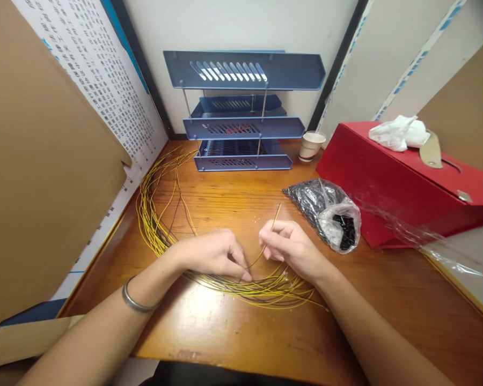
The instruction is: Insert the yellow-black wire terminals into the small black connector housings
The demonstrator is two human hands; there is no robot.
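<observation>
On the wooden counter (209, 343), my right fingers (272, 240) pinch a single yellow wire (277, 215) near its end, which sticks up past them. My left fingers (236, 268) are closed on the same strand lower down, just above the loose coil of yellow and dark wires (265, 295). The coil sweeps from the back left, under my left wrist, to the front of my right hand.

The loops lie crossed and unbound, so a hard pull on this strand could, I judge, drag its neighbours along and tighten a knot. A slack pinch might let the springy end flick back among the others. The clear plastic bag (308, 201) worries me too: its mouth gapes beside my right forearm, and a careless elbow or a snagged loop could spill the small black pieces (347, 228) inside.

Behind it, the paper cup (312, 147) stands upright; I cannot tell what it holds. Something reddish shows through the slots in the middle of the blue three-tier file tray (245, 163). The red box (382, 185) has crumpled white plastic (398, 132) on top, its inside hidden from me.
</observation>
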